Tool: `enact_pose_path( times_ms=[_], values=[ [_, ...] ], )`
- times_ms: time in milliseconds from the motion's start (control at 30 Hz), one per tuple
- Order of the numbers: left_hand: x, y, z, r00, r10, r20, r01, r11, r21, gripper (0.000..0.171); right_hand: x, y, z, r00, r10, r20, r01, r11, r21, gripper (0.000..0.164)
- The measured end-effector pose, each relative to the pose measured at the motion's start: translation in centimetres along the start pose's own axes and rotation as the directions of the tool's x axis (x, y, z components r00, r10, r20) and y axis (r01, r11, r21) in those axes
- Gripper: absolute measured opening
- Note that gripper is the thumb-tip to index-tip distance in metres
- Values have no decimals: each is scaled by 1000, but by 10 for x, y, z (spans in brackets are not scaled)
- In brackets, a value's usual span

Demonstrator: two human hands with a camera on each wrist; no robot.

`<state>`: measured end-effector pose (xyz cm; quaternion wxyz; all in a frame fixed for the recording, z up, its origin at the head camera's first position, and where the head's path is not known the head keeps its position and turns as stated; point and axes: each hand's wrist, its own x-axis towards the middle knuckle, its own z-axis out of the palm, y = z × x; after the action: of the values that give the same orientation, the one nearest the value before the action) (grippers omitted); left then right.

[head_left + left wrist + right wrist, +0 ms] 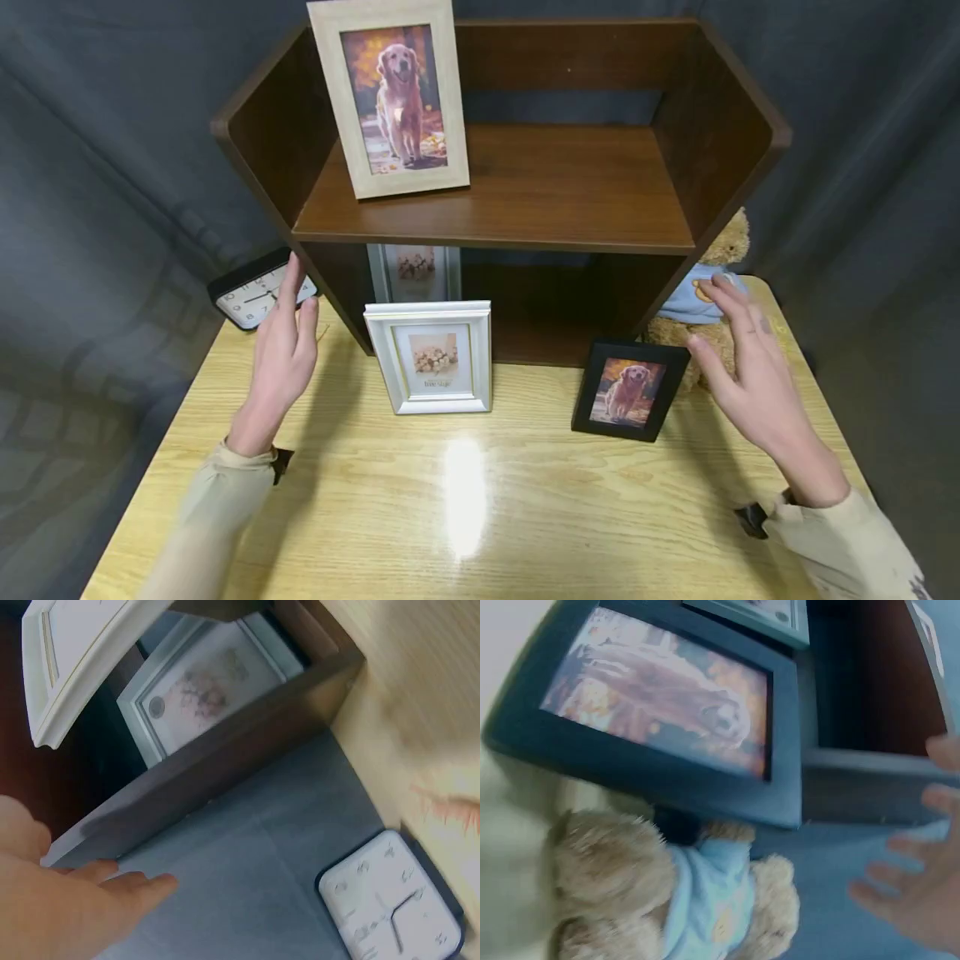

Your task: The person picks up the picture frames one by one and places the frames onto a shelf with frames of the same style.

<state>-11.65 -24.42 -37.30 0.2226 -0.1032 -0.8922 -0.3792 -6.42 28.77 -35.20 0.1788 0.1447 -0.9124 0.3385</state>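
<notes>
My left hand (283, 354) is beside the left panel of the dark brown wooden shelf (555, 212), fingers extended; in the left wrist view its fingertips reach the panel's edge, though contact is unclear. Over on the right, my right hand (753, 375) hovers with spread fingers and nothing in its grasp. It is near a black photo frame (651, 410) with a dog picture and a teddy bear (712, 892) in a blue shirt. A cream frame (411, 185) with a larger dog picture stands on the upper shelf, at left. In front of the shelf stands a white frame (480, 367).
A square black-rimmed clock (251, 315) leans at the table's left edge. Inside the lower compartment is a pale grey-green frame (378, 275). The light wooden table (540, 517) carries everything, and dark grey curtains (97, 208) hang behind and at both sides.
</notes>
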Motion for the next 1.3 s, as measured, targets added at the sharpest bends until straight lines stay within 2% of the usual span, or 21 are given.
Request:
enact_pose_path(
  times_ms=[100,200,300,433,567,633,800,967,1100,1200,1300],
  values=[
    [3,-2,6,999,13,-43,-17,996,-87,57,-9,9,1,1000,-15,10,14,997,73,66],
    [4,-1,12,998,0,-62,-9,990,-143,58,-19,20,5,999,-38,30,33,990,137,75],
    [4,0,16,998,-45,-54,34,979,-201,57,-32,34,10,997,-46,58,34,979,202,86],
    [3,0,19,995,-96,-26,84,952,-294,59,-48,54,21,992,-74,101,39,951,307,97],
    [3,-1,21,994,-111,-21,98,942,-320,64,-60,75,31,981,-140,132,65,887,457,90],
    [3,-2,22,993,-114,-31,98,943,-316,67,-64,82,37,976,-171,133,69,827,557,92],
    [2,-3,26,993,-110,-50,89,944,-319,71,-73,90,46,974,-168,155,11,711,703,100],
    [2,-4,27,992,-111,-51,89,942,-322,74,-75,94,53,973,-150,174,-29,670,742,118],
    [1,-5,26,992,-112,-50,92,948,-305,78,-76,94,58,971,-163,172,-33,627,778,125],
    [1,-5,26,992,-114,-49,95,950,-297,79,-77,94,62,966,-179,185,-45,590,806,121],
    [1,-5,26,992,-115,-53,94,951,-296,79,-77,95,65,963,-175,203,-63,590,805,110]
  ],
)
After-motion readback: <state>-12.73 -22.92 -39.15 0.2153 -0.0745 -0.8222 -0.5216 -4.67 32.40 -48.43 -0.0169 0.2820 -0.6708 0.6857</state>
